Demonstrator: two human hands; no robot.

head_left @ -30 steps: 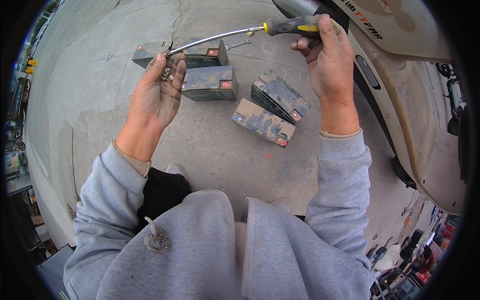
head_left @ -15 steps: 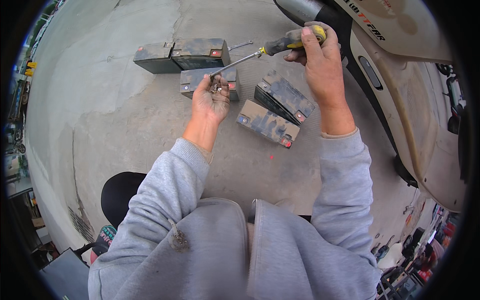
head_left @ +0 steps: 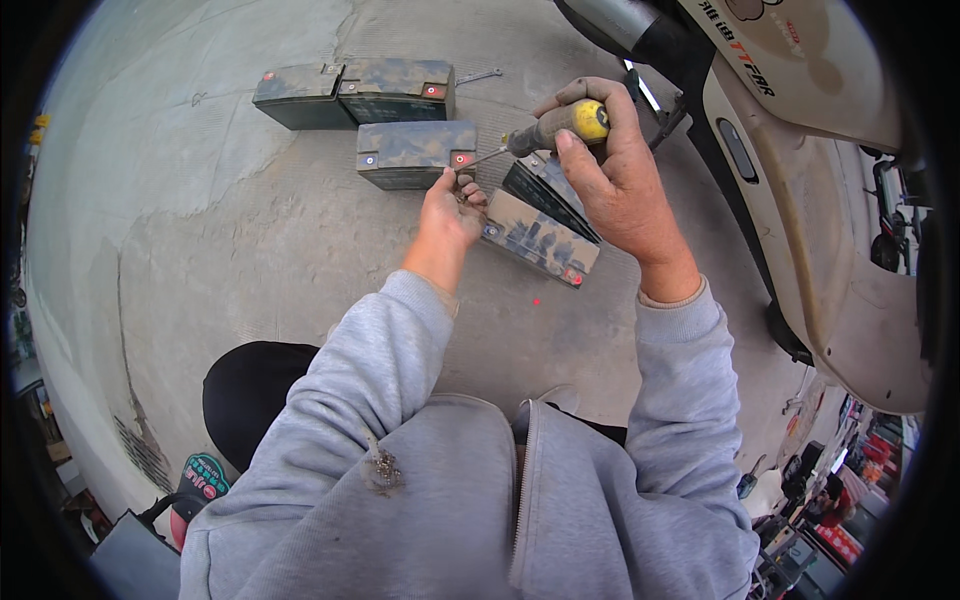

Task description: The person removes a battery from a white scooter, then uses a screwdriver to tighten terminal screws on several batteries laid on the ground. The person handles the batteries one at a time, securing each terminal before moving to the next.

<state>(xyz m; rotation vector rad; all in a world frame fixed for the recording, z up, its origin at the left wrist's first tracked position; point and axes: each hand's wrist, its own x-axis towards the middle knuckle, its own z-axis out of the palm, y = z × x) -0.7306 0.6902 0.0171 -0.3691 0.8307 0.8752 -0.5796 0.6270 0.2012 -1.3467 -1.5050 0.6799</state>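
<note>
My right hand (head_left: 630, 190) is closed round the black-and-yellow handle of a screwdriver (head_left: 553, 128). Its thin shaft slants left toward the red terminal of a dusty dark battery (head_left: 415, 145). Close to that terminal, my left hand (head_left: 448, 222) has its fingers curled, with small metal screws partly hidden in them, and its thumb up by the shaft's end. Whether the tip touches the terminal is hard to tell. Two more batteries lie at the right: a tan-dusted battery (head_left: 540, 238) in front and a battery (head_left: 538, 190) behind, partly covered by my right hand.
Behind stand a left battery (head_left: 295, 95) and a right battery (head_left: 398, 95), with a wrench (head_left: 480, 76) beside them. A beige scooter (head_left: 790, 230) takes up the right side. A small red object (head_left: 536, 301) lies on the concrete floor (head_left: 250, 240).
My right hand has lowered and come left with the screwdriver, whose tip moved right to the battery's red terminal. My left hand has shifted right and its fingers have curled over the screws.
</note>
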